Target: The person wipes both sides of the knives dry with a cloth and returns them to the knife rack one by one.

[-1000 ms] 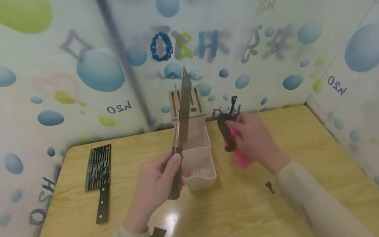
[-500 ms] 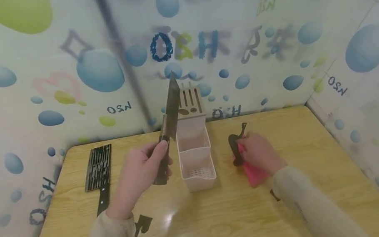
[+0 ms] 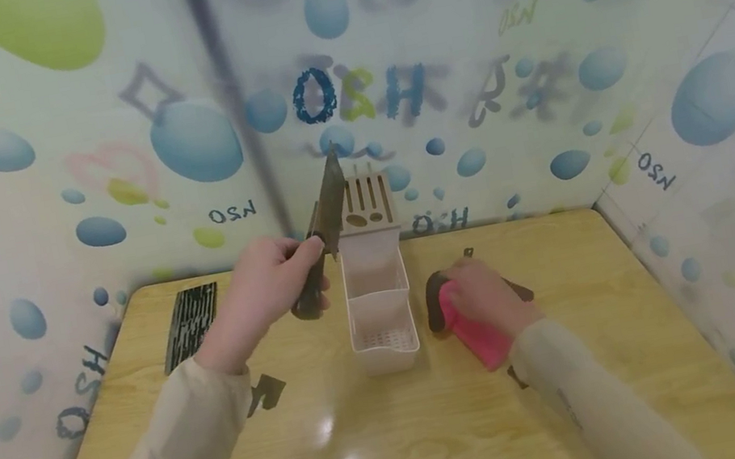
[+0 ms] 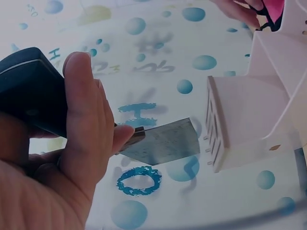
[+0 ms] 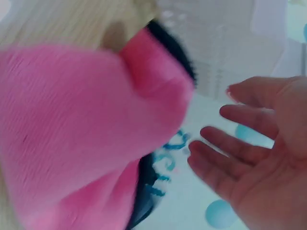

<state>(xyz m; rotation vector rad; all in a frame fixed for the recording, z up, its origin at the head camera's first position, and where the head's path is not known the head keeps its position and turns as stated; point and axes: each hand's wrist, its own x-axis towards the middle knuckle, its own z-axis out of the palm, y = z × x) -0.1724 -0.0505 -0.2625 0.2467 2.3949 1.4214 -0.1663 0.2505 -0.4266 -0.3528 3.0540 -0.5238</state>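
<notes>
My left hand (image 3: 264, 293) grips a kitchen knife (image 3: 333, 198) by its black handle. The blade points up and away, just left of the pale pink utensil holder (image 3: 390, 358); the left wrist view shows the blade (image 4: 165, 141) beside the holder's slotted top (image 4: 216, 127). My right hand (image 3: 486, 295), blurred in the head view, is over a pink cloth (image 3: 477, 341) with black trim on the table, right of the holder. In the right wrist view the right hand's fingers (image 5: 235, 148) are spread and apart from the pink cloth (image 5: 86, 120).
A cleaver (image 3: 193, 318) with a black-streaked blade lies at the left of the wooden table (image 3: 421, 450); my left forearm hides its handle. The holder stands at the table's far edge, close to the patterned wall (image 3: 484, 12).
My right hand has lowered the pink cloth, which now lies more spread out, and has let go of it. My left hand with the knife has moved left and farther away.
</notes>
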